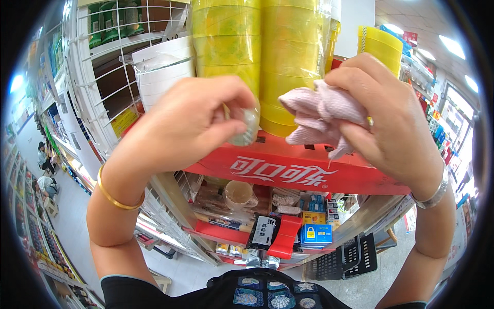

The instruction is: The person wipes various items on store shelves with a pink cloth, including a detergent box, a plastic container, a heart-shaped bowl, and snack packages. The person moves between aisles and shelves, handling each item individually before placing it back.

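A crumpled pale pink cloth [328, 112] is pinched in my right hand [389, 116], its folds hanging below my fingers. My left hand [189, 123] grips a small, rounded, translucent thing [247, 129] between thumb and fingers; motion blur hides what it is. Behind both hands rise two stacks of yellow packing tape rolls [291, 96], wrapped in clear plastic. They stand on a shelf with a red front panel [281, 170] bearing white lettering. To the left of the tape is a stack of white rolls [164, 71] in torn clear film.
Below the red panel, a lower shelf holds a beige mug [239, 195], a blue box [316, 235] and a black package [264, 231]. A white wire rack [106, 81] borders the left side. A black perforated basket [343, 258] sits low right. Two people [46, 170] are far left.
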`<state>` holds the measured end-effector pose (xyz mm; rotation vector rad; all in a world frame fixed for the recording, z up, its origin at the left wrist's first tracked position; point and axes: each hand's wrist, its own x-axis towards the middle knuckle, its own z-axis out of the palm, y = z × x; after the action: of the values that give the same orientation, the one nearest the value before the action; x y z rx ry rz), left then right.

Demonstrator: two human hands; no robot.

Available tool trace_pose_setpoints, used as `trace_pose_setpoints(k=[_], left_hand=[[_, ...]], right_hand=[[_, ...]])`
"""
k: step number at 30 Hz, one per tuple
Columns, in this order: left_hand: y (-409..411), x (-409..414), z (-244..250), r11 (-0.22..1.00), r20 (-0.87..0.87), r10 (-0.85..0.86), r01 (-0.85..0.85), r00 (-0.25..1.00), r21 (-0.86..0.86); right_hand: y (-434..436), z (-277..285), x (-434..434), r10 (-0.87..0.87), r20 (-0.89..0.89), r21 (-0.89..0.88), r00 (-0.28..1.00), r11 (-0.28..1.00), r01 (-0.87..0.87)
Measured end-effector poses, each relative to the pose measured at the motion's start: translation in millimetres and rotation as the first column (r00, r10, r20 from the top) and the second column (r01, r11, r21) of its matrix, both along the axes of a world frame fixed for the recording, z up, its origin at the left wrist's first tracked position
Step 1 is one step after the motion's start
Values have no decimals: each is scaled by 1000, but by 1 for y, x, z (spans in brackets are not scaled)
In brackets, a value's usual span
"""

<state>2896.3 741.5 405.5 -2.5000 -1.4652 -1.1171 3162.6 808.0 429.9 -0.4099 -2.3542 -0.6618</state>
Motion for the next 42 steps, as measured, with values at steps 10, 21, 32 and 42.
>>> trace_pose_setpoints(k=[10, 21, 32, 42], left_hand=[[-28, -55, -35, 741, 161, -184, 29, 970, 671], [-72, -80, -49, 596, 139, -138, -30, 981, 802], [-84, -87, -53, 587, 108, -176, 16, 979, 809], [-88, -86, -50, 576, 85, -228, 64, 970, 815]], right_hand=[[14, -20, -88, 71, 330, -211, 941, 977, 0], [-16, 34, -104, 96, 345, -646, 934, 746, 162], [-1, 1, -140, 398, 346, -760, 850, 650, 5], [5, 32, -33, 18, 560, -585, 828, 716, 380]])
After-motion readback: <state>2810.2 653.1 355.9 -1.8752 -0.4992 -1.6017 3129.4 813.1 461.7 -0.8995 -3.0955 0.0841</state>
